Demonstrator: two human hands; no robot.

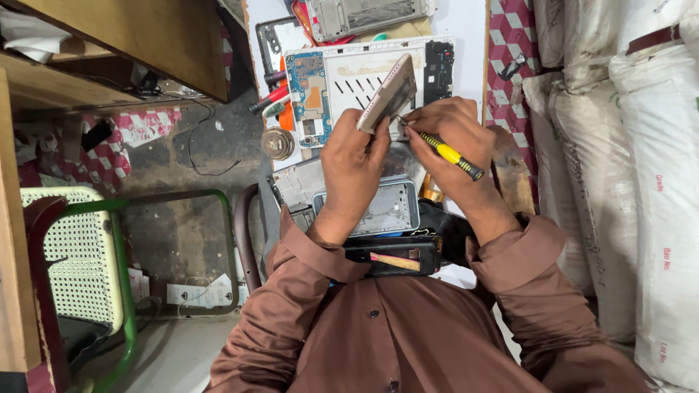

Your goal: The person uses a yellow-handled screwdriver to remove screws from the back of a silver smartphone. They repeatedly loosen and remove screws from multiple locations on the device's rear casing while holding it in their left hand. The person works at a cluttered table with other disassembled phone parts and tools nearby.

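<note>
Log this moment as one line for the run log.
left hand: holds phone part tilted | right hand: yellow screwdriver, tip at part | below: opened tablet

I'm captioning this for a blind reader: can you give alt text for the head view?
Seen from above, a person in a brown shirt holds a phone shell in the left hand and works on it with a yellow-handled screwdriver in the right hand, over a white tray of phone parts.
</note>
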